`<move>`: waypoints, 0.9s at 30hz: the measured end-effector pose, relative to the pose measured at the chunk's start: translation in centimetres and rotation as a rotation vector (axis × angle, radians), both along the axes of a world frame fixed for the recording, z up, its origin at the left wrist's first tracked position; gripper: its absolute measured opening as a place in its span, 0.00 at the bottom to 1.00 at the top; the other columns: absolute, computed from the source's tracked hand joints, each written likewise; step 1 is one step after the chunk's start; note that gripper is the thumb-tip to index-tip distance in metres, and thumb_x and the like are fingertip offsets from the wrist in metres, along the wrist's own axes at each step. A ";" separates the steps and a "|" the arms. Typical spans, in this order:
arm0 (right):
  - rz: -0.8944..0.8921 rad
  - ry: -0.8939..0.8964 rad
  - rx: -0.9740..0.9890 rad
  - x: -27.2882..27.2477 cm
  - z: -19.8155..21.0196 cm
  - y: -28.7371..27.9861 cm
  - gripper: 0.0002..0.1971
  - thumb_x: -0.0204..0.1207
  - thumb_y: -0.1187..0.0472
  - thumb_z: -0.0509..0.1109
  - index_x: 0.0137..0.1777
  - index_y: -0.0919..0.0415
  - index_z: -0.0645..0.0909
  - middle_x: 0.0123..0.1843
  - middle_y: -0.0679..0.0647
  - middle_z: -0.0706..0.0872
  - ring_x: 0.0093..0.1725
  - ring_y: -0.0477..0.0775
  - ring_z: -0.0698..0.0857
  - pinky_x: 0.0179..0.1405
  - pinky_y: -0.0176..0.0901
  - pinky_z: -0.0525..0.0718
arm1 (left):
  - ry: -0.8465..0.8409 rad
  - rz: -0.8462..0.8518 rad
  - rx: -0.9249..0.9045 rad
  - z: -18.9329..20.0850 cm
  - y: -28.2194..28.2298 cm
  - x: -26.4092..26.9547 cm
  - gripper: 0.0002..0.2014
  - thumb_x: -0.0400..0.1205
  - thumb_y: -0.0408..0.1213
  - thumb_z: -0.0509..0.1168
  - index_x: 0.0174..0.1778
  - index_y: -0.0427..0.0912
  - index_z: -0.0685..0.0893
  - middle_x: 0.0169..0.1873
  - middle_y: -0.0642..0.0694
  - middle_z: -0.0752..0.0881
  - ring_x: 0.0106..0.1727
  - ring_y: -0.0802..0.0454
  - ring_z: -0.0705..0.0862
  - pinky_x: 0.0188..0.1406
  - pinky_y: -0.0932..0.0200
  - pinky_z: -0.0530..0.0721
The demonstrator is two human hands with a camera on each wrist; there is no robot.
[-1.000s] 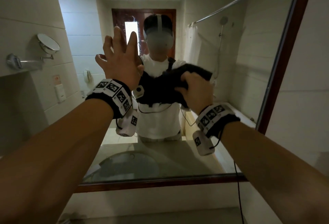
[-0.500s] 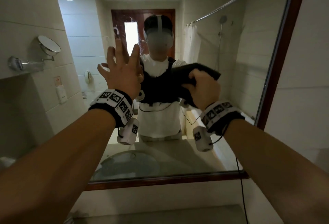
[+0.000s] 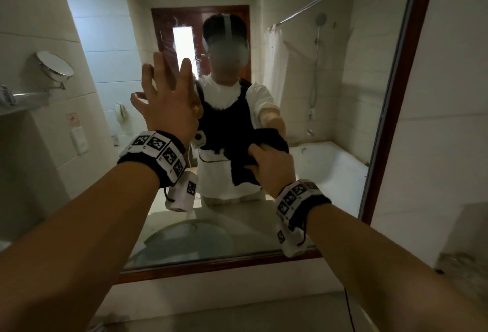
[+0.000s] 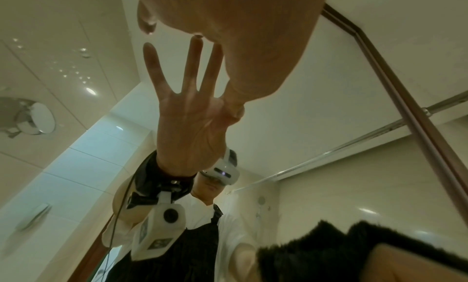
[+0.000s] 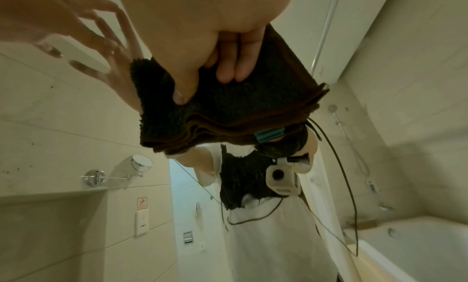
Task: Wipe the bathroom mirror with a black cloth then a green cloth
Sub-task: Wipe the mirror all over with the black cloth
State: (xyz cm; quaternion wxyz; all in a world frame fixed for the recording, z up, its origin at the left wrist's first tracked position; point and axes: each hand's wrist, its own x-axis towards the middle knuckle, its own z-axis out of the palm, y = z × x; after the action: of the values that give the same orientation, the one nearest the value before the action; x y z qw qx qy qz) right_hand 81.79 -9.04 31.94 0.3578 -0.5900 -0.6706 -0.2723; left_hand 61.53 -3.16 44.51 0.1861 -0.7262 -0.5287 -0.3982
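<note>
The wood-framed mirror [image 3: 390, 125] fills the wall ahead. My left hand [image 3: 169, 104] lies flat on the glass at centre-left, fingers straight and spread; its palm shows reflected under my left hand [image 4: 240, 36] in the left wrist view. My right hand [image 3: 266, 165] grips a folded black cloth [image 3: 273, 138] and holds it against the glass, lower and to the right of the left hand. From the right wrist, the thumb and fingers [image 5: 235, 66] curl over the black cloth [image 5: 228, 110]. No green cloth shows in any view.
A round shaving mirror [image 3: 54, 66] on an arm sticks out from the left wall. The sink [image 3: 184, 242], bathtub [image 3: 332, 165] and shower rail appear as reflections. A pale counter [image 3: 237, 316] runs below the mirror's lower frame. Cables hang from both wrist cameras.
My right hand has slid the black cloth down the glass and a little to the right. The left hand stays flat on the mirror in about the same spot.
</note>
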 end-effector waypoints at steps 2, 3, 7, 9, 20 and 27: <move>-0.023 -0.002 -0.011 -0.2 -0.7 -0.1 0.14 0.64 0.56 0.83 0.44 0.59 0.82 0.36 0.54 0.85 0.31 0.59 0.84 0.30 0.38 0.66 | -0.007 0.008 0.005 0.0 -0.2 0.1 0.51 0.74 0.34 0.74 0.86 0.61 0.48 0.87 0.42 0.40 0.87 0.35 0.43 0.76 0.19 0.56; -0.022 -0.006 -0.013 -0.1 -0.9 -0.1 0.14 0.64 0.56 0.83 0.44 0.59 0.82 0.36 0.54 0.85 0.31 0.59 0.84 0.29 0.38 0.66 | -0.012 0.013 0.004 0.0 -0.3 0.2 0.50 0.75 0.34 0.74 0.86 0.62 0.49 0.87 0.42 0.41 0.87 0.35 0.43 0.76 0.19 0.55; 0.018 -0.041 -0.023 1.0 -0.7 -0.1 0.14 0.66 0.56 0.82 0.45 0.59 0.81 0.36 0.55 0.85 0.31 0.60 0.84 0.25 0.41 0.71 | -0.024 0.017 -0.022 -0.8 -1.1 0.6 0.49 0.77 0.38 0.75 0.85 0.63 0.50 0.87 0.41 0.43 0.87 0.34 0.46 0.76 0.19 0.54; 0.006 -0.055 -0.028 2.0 -0.7 -0.6 0.14 0.65 0.57 0.83 0.43 0.59 0.81 0.34 0.53 0.85 0.29 0.58 0.83 0.24 0.38 0.67 | -0.016 0.013 -0.024 -2.2 -1.6 1.2 0.48 0.77 0.40 0.75 0.85 0.64 0.51 0.87 0.41 0.45 0.86 0.33 0.48 0.75 0.18 0.56; -0.183 0.239 -0.130 14.4 -2.4 -4.8 0.10 0.81 0.49 0.66 0.54 0.54 0.73 0.51 0.52 0.84 0.46 0.58 0.84 0.34 0.46 0.71 | -0.087 0.010 -0.082 -8.3 -4.4 6.4 0.45 0.75 0.52 0.77 0.84 0.64 0.58 0.86 0.41 0.51 0.83 0.33 0.55 0.72 0.20 0.64; -0.153 0.369 -0.094 17.3 -3.2 -5.8 0.10 0.80 0.52 0.69 0.52 0.54 0.72 0.48 0.50 0.82 0.46 0.56 0.83 0.37 0.50 0.81 | -0.104 0.049 -0.097 -9.2 -4.4 7.5 0.49 0.75 0.49 0.78 0.86 0.62 0.53 0.87 0.40 0.46 0.85 0.34 0.51 0.74 0.21 0.61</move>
State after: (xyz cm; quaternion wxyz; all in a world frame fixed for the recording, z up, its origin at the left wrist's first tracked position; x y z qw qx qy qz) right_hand 99.09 -14.85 28.71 0.4249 -0.6952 -0.5590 -0.1542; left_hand 69.05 -7.55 35.31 0.1326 -0.6995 -0.5738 -0.4048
